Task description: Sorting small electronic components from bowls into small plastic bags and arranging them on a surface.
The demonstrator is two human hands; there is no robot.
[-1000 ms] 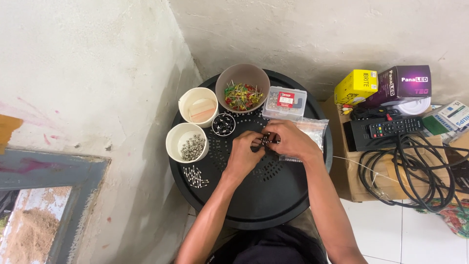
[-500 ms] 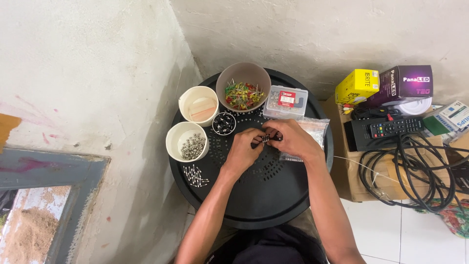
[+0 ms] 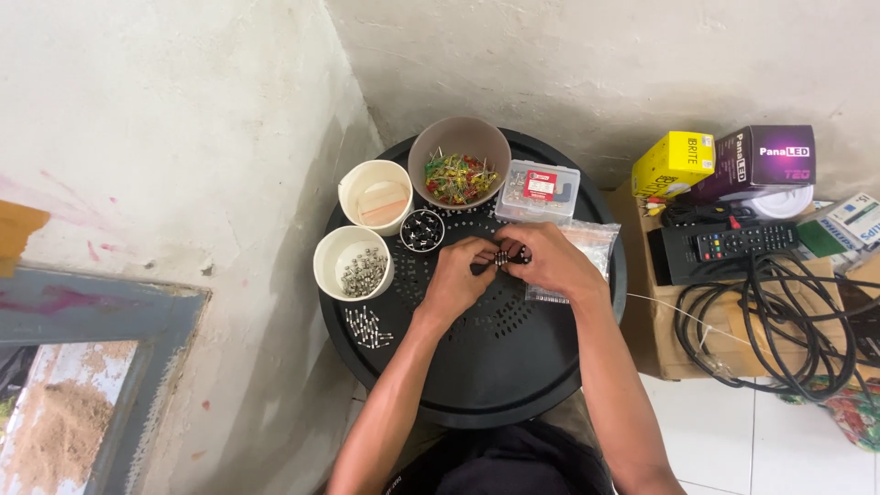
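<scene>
Both hands meet over the far middle of the round black bench (image 3: 513, 385). The left hand (image 3: 456, 280) and right hand (image 3: 547, 263) pinch one small dark part with a metal end (image 3: 503, 258) between them, each grip pressed together on it. Its long axis runs left to right, spanning from one hand's fingertips to the other's, so neither hand is nearer; it sits right in the gap, lifted just off the bench. Just beyond the left hand lies a small black dish of little parts (image 3: 423, 230), and to its left a white cup of silver pieces (image 3: 354, 263). Under the right hand's far edge, a clear plastic bag (image 3: 591, 240).
</scene>
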